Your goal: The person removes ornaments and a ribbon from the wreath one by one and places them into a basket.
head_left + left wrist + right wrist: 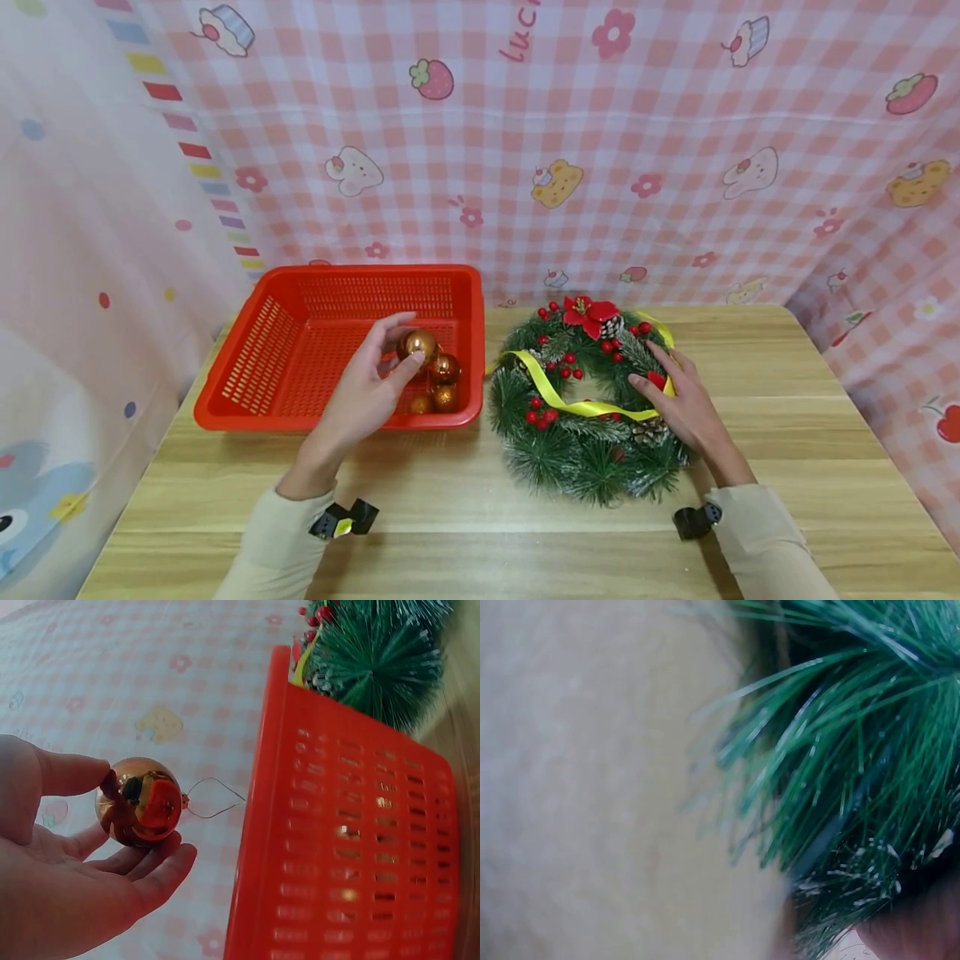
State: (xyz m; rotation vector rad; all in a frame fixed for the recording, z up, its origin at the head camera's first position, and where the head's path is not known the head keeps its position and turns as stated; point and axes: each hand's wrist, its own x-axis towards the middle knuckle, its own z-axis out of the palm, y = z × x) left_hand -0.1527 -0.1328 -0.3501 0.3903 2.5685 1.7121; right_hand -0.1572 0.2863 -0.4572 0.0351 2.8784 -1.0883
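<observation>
In my left hand (367, 387) a shiny copper-gold Christmas ball (420, 342) is pinched between thumb and fingers, at the right end of a red plastic basket (273, 421). The left wrist view shows a thin hanging loop (214, 796) coming off the ball's cap. Below it in the basket are several more copper balls (446, 367), some glittery. My right hand (686, 404) rests on the right side of a green wreath (596, 467), its fingers extended and thumb apart. A yellow ribbon (536, 375) lies across the wreath, passing by the right hand.
The wreath carries a red poinsettia (588, 315), red berries (542, 415) and pine cones. It lies flat on the wooden table (465, 533), close to the basket's right side. A pink checked cloth (495, 167) hangs behind the table.
</observation>
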